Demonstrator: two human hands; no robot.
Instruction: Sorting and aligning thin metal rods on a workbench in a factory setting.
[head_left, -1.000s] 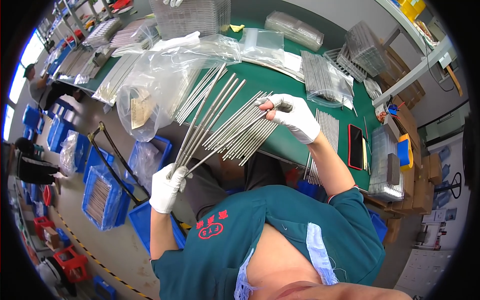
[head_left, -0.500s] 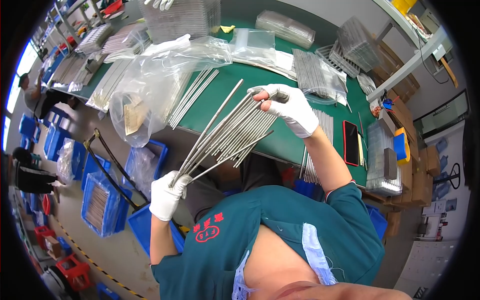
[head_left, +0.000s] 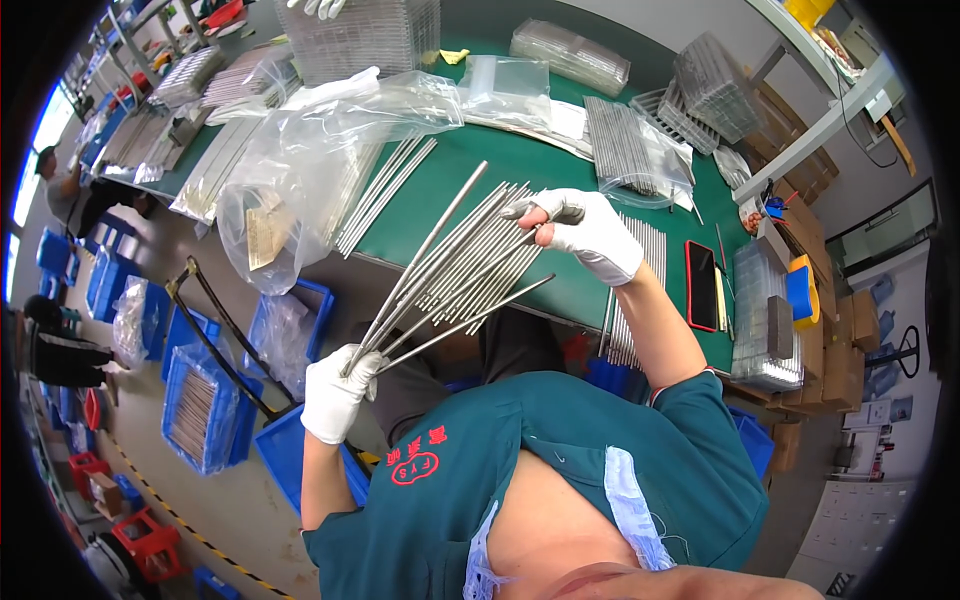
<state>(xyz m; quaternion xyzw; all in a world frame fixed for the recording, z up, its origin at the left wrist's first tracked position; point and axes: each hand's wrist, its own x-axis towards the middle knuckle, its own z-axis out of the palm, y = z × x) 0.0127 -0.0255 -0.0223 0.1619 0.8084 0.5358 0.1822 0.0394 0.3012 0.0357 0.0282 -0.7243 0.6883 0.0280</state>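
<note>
My left hand, in a white glove, is closed around the lower ends of a loose bundle of thin grey metal rods. The held rods fan out up and to the right, and one lower rod stands apart. My right hand, gloved with bare thumb and finger tips, pinches the far end of a rod of that fan. Behind the fan, a row of parallel rods reaches over the front edge of the green table; whether any of these belong to the bundle I cannot tell.
More rods lie left of the fan, beside a clear plastic bag. Another rod row and a red-edged phone are to the right. Clear trays stand at the back. Blue bins sit on the floor at left.
My right hand has moved slightly down and to the right. The held rods are spread wider, with the lower rod further from the others. My left hand has barely moved.
</note>
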